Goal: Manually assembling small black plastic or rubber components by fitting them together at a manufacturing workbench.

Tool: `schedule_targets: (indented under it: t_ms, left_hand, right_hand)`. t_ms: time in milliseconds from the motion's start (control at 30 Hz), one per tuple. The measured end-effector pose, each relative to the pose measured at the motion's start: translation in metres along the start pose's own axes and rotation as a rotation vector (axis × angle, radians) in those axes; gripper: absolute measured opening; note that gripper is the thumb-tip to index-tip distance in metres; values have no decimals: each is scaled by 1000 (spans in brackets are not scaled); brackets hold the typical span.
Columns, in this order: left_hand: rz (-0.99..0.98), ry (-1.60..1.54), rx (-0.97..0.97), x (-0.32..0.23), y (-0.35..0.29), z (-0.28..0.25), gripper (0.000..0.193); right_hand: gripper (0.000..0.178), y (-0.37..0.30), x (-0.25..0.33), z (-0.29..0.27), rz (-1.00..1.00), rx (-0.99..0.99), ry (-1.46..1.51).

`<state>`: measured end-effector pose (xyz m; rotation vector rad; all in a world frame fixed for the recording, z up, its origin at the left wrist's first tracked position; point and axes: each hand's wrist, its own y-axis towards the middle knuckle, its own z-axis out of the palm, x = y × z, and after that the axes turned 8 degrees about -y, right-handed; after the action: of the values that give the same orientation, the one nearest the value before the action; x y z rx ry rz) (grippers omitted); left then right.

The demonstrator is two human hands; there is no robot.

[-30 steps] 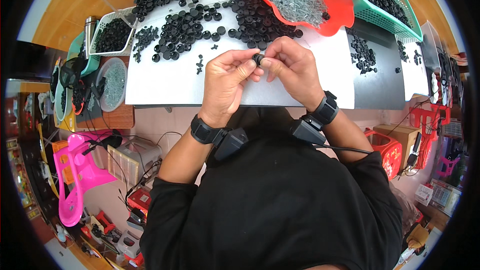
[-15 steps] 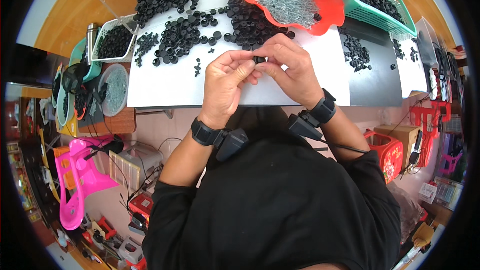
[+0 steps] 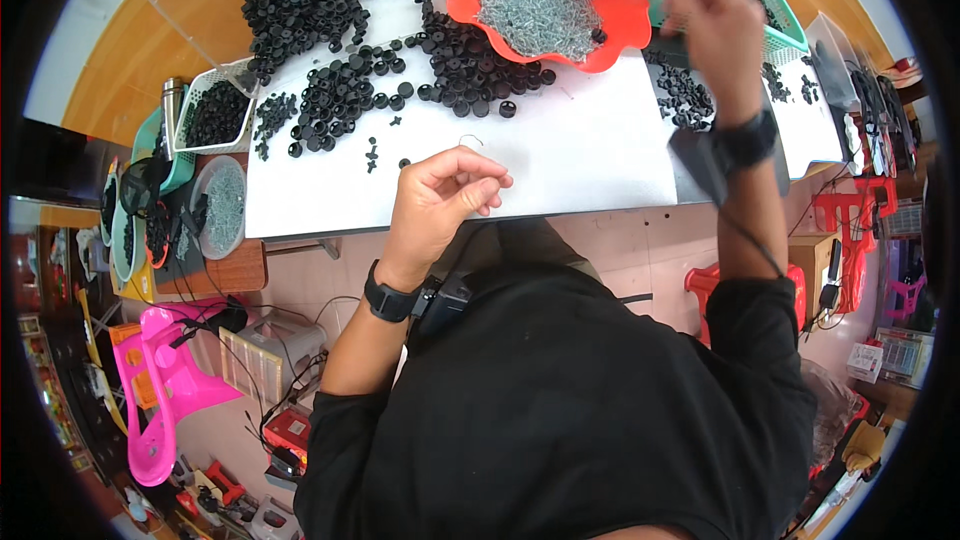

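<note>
My left hand hovers above the near edge of the white work surface. Its thumb and fingers are closed together; whatever they may hold is hidden. Just beyond the index finger a thin curved wire shows, and I cannot tell whether it touches the hand. A small black piece lies beside that hand. Raised at the right, my right hand is smeared by motion in front of the green basket, which holds black parts. One round black cap sits at the near edge of the cap pile.
A red scalloped bowl of metal pins stands at the back. More black caps lie heaped at the back left. Small black pieces are scattered on a dark board to the right. A white basket of black parts stands left.
My hands were together around a black cap and have parted. The right hand swung up and right to the green basket. The left stayed near the front edge, slightly lower.
</note>
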<state>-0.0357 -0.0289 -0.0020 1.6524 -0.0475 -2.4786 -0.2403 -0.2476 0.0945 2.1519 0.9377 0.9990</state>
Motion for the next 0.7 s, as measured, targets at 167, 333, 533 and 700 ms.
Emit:
schedule_targets:
  t_ms: [167,333,533,700]
  left_hand:
    - [-13,56,43,-6,-10,-4,11]
    - [27,102,36,-12,-20,-6,11]
    - [12,133,-66,-17,-33,-15,9]
    - [37,171,-131,-26,-34,-27,9]
  right_hand:
    - [11,-82,42,46,-255,566,36]
    - [9,-76,42,71,-204,658,-201]
    - [6,-68,48,77,-207,718,-271]
    - [11,-68,46,77,-191,669,-228]
